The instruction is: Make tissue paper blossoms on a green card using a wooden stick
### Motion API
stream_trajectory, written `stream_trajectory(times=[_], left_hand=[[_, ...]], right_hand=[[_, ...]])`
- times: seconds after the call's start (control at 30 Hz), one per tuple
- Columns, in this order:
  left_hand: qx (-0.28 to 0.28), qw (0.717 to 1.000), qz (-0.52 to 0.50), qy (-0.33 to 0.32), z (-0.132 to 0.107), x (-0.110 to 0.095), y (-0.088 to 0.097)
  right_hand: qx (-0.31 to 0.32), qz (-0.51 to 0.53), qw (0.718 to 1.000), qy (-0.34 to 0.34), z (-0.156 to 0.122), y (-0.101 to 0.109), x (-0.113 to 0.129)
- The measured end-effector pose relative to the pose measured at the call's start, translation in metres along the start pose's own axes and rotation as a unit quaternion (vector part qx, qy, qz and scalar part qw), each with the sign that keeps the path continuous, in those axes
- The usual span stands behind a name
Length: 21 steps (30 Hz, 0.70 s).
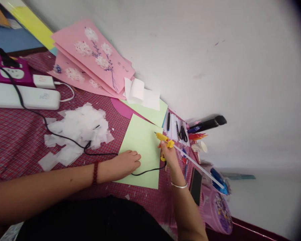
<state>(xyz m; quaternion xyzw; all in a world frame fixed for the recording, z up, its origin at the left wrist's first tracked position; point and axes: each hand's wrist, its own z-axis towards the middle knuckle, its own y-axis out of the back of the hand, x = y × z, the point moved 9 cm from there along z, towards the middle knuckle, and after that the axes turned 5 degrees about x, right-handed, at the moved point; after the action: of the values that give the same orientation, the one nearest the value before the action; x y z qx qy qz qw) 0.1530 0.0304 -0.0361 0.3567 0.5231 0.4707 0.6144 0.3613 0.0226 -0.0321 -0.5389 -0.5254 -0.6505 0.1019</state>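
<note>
A sheet of pale green paper (142, 140) lies on the checked tablecloth in front of me. My left hand (126, 163) rests on its lower left part, palm down with the fingers stretched out, over a black cord. Wrapped round the handle of a yellow glue gun (162, 137), my right hand (168, 152) is at the sheet's right edge. The nozzle points up and left over the paper. From the gun's back a long whitish glue stick (198, 165) sticks out. Left of the sheet is a pile of small white paper pieces (80, 125).
Pink cards with white flowers (97, 55) lean against the wall, near a white paper roll (137, 90). A white power strip (25, 96) lies at left. On the right are black scissors (183, 134), a paper cup (202, 147), a dark phone (196, 185) and a pink tub (210, 209).
</note>
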Motion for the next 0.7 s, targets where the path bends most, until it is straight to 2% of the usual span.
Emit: stream_trajectory(times=[0.13,0.27,0.33,0.4,0.47,0.53,0.63,0.7], left_hand=[[-0.007,1.0,-0.003,0.002,0.0,0.0,-0.001],[-0.003,0.999,-0.034,0.007,-0.001,0.002,0.002],[-0.007,0.995,-0.096,0.02,-0.001,0.006,0.008],[-0.031,0.979,-0.195,0.054,0.001,0.015,0.019],[-0.068,0.942,-0.315,0.09,0.003,0.025,0.032],[-0.091,0.891,-0.433,0.101,0.007,0.029,0.044],[-0.08,0.798,-0.594,0.07,0.015,0.019,0.057],[-0.084,0.722,-0.684,0.059,0.017,0.012,0.062]], right_hand=[[0.033,0.013,0.999,0.002,-0.001,-0.005,0.003],[0.027,0.037,0.999,0.009,-0.008,-0.006,0.008],[0.032,0.064,0.997,0.02,-0.015,-0.011,0.015],[0.035,0.098,0.993,0.058,-0.025,-0.016,0.031],[0.036,0.124,0.984,0.122,-0.038,-0.021,0.054],[0.05,0.133,0.973,0.18,-0.052,-0.029,0.078],[0.077,0.115,0.964,0.226,-0.07,-0.039,0.105],[0.086,0.1,0.961,0.243,-0.078,-0.043,0.117]])
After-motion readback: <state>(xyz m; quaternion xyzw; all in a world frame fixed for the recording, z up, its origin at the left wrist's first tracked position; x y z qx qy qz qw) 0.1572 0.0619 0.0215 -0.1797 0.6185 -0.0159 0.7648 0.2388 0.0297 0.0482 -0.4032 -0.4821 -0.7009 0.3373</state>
